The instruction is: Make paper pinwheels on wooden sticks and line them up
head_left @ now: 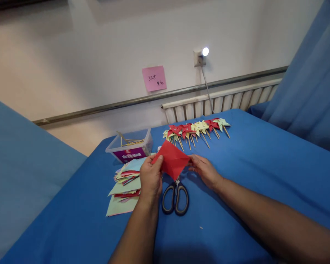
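Both hands hold a red paper square (pixel 172 160) above the blue table (pixel 250 176). My left hand (pixel 150 178) pinches its left corner. My right hand (pixel 205 169) pinches its right corner. Black-handled scissors (pixel 176 196) lie on the cloth just below the paper, between my wrists. A messy stack of coloured paper squares (pixel 125 187) lies left of my left hand.
A row of finished red, yellow and green paper pinwheels (pixel 195 129) on sticks lies beyond the paper. A clear plastic box (pixel 129 148) with wooden sticks stands at the back left. A radiator (pixel 222 101) and wall stand behind; blue curtain (pixel 310 80) at right.
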Motion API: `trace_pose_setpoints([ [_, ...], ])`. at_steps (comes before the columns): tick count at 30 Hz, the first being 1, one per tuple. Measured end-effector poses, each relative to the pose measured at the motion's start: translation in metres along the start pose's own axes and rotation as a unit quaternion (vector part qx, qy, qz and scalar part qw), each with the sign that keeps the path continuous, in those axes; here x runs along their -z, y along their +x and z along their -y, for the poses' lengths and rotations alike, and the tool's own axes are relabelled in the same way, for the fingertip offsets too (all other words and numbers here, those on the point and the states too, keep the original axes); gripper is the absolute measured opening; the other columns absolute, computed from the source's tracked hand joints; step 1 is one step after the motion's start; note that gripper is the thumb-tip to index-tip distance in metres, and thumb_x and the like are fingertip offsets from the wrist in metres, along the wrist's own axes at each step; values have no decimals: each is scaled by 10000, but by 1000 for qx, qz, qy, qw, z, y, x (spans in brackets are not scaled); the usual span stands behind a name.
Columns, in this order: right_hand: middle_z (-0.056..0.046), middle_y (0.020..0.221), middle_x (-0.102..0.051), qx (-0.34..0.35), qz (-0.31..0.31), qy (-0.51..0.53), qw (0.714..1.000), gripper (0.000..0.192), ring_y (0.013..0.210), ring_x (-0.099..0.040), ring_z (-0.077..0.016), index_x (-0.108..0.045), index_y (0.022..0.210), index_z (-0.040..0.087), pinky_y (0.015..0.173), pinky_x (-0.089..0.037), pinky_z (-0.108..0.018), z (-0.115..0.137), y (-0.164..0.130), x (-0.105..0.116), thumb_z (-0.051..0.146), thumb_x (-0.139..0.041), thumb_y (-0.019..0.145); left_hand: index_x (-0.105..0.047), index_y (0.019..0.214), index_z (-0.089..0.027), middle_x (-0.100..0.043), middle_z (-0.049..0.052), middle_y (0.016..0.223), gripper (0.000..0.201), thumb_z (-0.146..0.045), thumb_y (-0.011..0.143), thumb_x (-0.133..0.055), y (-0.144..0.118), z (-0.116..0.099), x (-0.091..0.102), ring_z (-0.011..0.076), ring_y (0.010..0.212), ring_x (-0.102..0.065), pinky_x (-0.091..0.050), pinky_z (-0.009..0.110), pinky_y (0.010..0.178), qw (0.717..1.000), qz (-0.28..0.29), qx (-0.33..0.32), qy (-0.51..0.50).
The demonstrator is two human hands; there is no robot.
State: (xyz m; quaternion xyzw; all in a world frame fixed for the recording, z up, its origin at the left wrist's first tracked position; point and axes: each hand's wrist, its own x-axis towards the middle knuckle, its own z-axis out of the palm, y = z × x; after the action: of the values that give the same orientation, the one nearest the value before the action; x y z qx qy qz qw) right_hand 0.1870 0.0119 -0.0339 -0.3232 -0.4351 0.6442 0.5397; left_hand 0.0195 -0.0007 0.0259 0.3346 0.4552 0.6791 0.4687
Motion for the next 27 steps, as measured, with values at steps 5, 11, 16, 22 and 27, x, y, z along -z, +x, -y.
trace_pose_setpoints([
  [5, -55, 904, -710, 27, 18, 7, 999, 378, 806, -621, -182, -716, 911, 191, 779, -459, -316, 3, 3, 5, 539, -684, 765, -628, 820, -129, -700, 36, 684, 369, -370, 603, -805, -9, 19, -5, 141, 568, -621, -483, 246, 563, 992, 43, 41, 115],
  [11, 10, 647, -648, -41, 1, -49, 998, 373, 543, -518, -114, -653, 694, 165, 561, -380, -260, 0, 3, 3, 495, -804, 612, -588, 707, -166, -618, -31, 580, 339, -419, 612, -793, -11, 25, -4, 98, 490, -526, -402, 205, 485, 976, 39, 8, 212],
  [16, 19, 650, -649, -39, -15, -7, 999, 374, 552, -536, -118, -612, 688, 176, 574, -402, -265, 0, 3, 0, 474, -818, 595, -572, 664, -161, -601, -34, 574, 367, -452, 620, -791, -10, 24, -4, 91, 499, -512, -391, 202, 493, 981, 32, 15, 189],
  [22, 1, 734, -690, -34, -27, 26, 999, 360, 611, -587, -142, -631, 747, 182, 622, -445, -280, 1, 2, 1, 457, -819, 608, -680, 778, -140, -701, 32, 709, 346, -430, 626, -790, -9, 24, -4, 131, 587, -603, -470, 248, 605, 990, 73, 66, 97],
  [27, -20, 744, -694, -26, -35, -40, 998, 412, 623, -596, -165, -627, 757, 190, 610, -450, -294, -4, 6, 4, 565, -756, 646, -714, 840, -137, -720, 47, 731, 331, -392, 640, -781, -7, 28, -3, 154, 628, -641, -485, 257, 626, 990, 95, 79, 74],
])
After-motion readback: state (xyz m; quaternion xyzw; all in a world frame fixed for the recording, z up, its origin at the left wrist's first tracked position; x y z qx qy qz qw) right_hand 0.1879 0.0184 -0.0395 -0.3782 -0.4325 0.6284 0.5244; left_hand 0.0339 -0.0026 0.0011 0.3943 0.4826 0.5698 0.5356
